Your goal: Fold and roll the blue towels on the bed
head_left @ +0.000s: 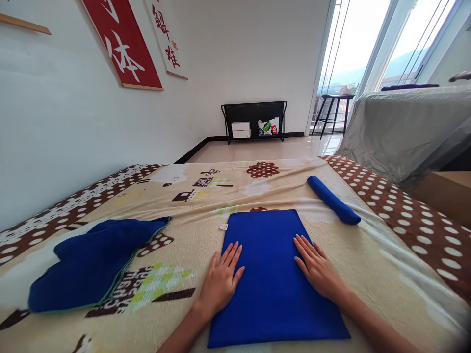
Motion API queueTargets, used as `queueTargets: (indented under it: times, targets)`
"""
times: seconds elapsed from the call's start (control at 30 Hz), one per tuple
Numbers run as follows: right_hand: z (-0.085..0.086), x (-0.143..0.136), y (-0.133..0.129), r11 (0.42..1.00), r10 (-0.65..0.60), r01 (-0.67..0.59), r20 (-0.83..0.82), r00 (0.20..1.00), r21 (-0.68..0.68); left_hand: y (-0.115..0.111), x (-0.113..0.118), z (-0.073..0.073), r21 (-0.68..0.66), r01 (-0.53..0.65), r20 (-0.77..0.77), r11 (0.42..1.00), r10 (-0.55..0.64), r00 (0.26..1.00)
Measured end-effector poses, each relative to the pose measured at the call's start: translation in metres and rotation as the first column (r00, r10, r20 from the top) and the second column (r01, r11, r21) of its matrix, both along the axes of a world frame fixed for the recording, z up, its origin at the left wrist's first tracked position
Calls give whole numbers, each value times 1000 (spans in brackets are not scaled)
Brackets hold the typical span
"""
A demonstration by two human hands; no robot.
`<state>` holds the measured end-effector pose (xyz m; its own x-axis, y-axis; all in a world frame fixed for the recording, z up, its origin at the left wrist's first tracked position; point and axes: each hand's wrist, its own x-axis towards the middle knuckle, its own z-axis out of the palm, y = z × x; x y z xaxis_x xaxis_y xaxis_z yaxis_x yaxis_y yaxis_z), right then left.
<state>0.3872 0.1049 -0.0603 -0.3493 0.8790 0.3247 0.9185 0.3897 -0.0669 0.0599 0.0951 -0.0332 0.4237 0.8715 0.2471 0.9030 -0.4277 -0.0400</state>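
A flat blue cloth, folded into a rectangle with a small white tag at its upper left, lies in front of me on the patterned blanket. My left hand rests flat on its left edge, fingers apart. On the right edge lies my right hand, palm down with its fingers stretched out. Neither hand holds anything. A rolled blue cloth sits beyond my right hand. To the left is a crumpled blue cloth with a green-stitched edge.
A black rack with a white box stands by the far wall. Near the window is a black stool. At the right are a plastic-covered piece of furniture and a cardboard box. Part of another person's hand shows at the right edge.
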Motion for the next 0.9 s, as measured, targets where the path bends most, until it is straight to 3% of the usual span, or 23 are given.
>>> queueTargets:
  times: [0.1,0.23,0.3,0.37,0.47,0.6,0.77,0.9]
  targets:
    - [2,-17,-28,998,-46,46,0,999,42,-26,18,1,77,-124,-26,989,126,992]
    - [0,-84,-70,991,25,-29,31,999,129,-66,76,-11,107,-75,2,991,76,997]
    - [-3,-96,-86,988,36,-42,41,999,148,-80,85,-18,90,-63,15,994,62,998]
    - [-6,-83,-97,990,-10,4,38,999,140,-91,71,-22,60,-96,21,994,95,995]
    - [-14,-35,-112,986,-108,103,33,994,134,-105,28,-23,35,-158,26,987,157,987]
    - [-28,18,-131,983,-117,107,57,992,146,-118,-20,-23,69,-182,4,981,182,983]
    - [-34,27,-139,980,-57,47,44,997,193,-123,-38,-23,69,-74,-63,995,78,995]
    - [-34,26,-140,977,-65,58,27,997,205,-126,-46,-27,80,-93,-34,993,96,995]
